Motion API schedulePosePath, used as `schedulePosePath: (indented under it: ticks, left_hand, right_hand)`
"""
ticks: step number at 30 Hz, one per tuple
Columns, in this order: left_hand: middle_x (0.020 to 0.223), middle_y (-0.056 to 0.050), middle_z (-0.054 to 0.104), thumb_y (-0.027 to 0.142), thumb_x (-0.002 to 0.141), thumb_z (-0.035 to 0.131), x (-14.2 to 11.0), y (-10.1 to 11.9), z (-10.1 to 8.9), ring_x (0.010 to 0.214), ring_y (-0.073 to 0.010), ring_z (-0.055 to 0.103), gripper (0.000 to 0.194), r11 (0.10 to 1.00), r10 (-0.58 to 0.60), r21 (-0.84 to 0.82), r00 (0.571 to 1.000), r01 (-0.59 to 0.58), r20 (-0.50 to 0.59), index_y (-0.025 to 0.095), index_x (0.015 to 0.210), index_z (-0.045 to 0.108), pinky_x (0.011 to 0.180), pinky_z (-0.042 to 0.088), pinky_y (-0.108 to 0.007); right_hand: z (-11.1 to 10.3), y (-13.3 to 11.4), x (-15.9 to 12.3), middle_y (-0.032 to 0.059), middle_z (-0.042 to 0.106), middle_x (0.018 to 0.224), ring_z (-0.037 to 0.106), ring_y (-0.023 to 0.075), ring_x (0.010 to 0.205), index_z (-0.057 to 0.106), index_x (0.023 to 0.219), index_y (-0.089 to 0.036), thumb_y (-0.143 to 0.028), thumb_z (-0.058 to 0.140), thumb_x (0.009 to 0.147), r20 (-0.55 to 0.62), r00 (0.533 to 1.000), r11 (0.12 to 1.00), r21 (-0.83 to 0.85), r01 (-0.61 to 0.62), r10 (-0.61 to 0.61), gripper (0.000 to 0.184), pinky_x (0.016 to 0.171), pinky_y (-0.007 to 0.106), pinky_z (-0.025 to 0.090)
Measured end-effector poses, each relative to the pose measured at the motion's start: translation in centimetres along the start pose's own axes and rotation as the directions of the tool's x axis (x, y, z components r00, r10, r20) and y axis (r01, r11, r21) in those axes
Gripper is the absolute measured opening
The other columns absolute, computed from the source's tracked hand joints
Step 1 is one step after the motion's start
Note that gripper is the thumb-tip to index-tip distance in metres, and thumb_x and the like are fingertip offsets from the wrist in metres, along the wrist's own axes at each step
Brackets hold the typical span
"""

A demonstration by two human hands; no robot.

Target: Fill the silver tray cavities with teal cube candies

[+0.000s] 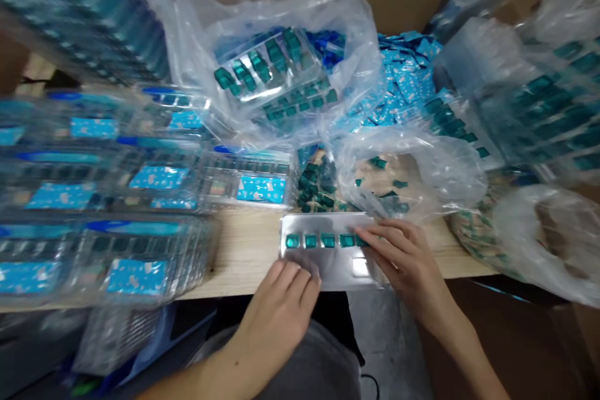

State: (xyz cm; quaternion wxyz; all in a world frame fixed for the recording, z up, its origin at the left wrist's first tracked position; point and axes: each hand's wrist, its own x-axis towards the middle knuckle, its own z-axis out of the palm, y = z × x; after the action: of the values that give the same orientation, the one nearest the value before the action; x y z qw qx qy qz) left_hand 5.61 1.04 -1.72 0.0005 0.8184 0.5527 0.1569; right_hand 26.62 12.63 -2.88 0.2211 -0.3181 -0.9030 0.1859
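A clear plastic blister tray [328, 262] lies on the wooden table edge [244, 250] in front of me, with a row of teal square pieces [319, 240] in its pockets. My left hand [281, 306] rests on the tray's near left corner, fingers curled down onto it. My right hand [403, 256] lies over the tray's right end, fingers stretched flat and pressing on the rightmost teal piece.
Stacks of filled clear trays with blue cards [135, 262] cover the left. Loose teal pieces [319, 190] lie behind the tray. Plastic bags [281, 62] hold more trays. A pile of blue cards [403, 81] sits back right. Cardboard boxes stand behind.
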Motion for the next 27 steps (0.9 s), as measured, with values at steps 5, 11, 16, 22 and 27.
schedulePosePath:
  ticks: [5,11,16,22,27]
  left_hand:
    - [0.076,-0.007,0.069,0.001,0.092,0.035,0.6,1.1,0.8,0.072,-0.0209,0.058,0.035,0.989,0.099,0.105,0.995,-0.100,0.016,0.010,0.085,0.068,0.083,0.039,-0.038]
    - [0.070,-0.006,0.065,0.000,0.089,0.040,1.0,-0.1,0.4,0.067,-0.0202,0.054,0.032,0.991,0.129,-0.040,0.991,-0.130,-0.032,0.013,0.073,0.063,0.071,0.042,-0.035]
    - [0.075,-0.001,0.064,0.004,0.089,0.045,2.1,-1.4,-2.7,0.070,-0.0151,0.054,0.021,0.921,0.033,-0.388,0.999,-0.034,-0.010,0.016,0.079,0.059,0.066,0.045,-0.027]
    - [0.076,-0.001,0.069,0.010,0.093,0.047,1.1,0.1,-2.7,0.071,-0.0144,0.059,0.018,0.918,0.092,-0.362,0.975,-0.162,-0.203,0.017,0.085,0.061,0.076,0.052,-0.029]
    - [0.097,0.001,0.076,0.018,0.095,0.056,0.0,0.1,-1.8,0.092,-0.0144,0.066,0.018,0.984,0.172,0.027,0.901,-0.176,-0.398,0.025,0.107,0.066,0.092,0.052,-0.029]
  right_hand:
    - [-0.6,-0.6,-1.1,0.0074,0.064,0.124,0.060,0.0242,0.114,0.056,0.135,-0.032,-0.016,0.061,0.092,-0.155,0.977,0.987,0.080,-0.138,0.149,0.046,0.095,0.042,0.049]
    - [-1.3,-2.4,-4.5,0.0016,0.075,0.105,0.069,0.0198,0.099,0.071,0.109,-0.032,-0.024,0.063,0.092,-0.235,0.807,0.831,0.298,-0.470,0.541,0.022,0.088,0.035,0.056]
    - [-1.0,-4.3,-5.0,0.0035,0.078,0.093,0.074,0.0180,0.079,0.069,0.120,-0.033,-0.044,0.062,0.090,-0.015,0.727,0.525,0.702,-0.481,0.687,0.032,0.073,0.030,0.060]
    - [-0.9,-5.1,-3.6,0.0059,0.077,0.078,0.073,0.0215,0.066,0.042,0.147,-0.030,-0.047,0.062,0.090,0.328,0.712,0.162,0.835,-0.526,0.621,0.063,0.071,0.039,0.061]
    - [-0.7,-5.4,-4.6,0.0035,0.074,0.072,0.071,0.0207,0.061,0.036,0.150,-0.037,-0.041,0.059,0.092,0.232,0.763,0.203,0.880,-0.428,0.603,0.062,0.065,0.035,0.060]
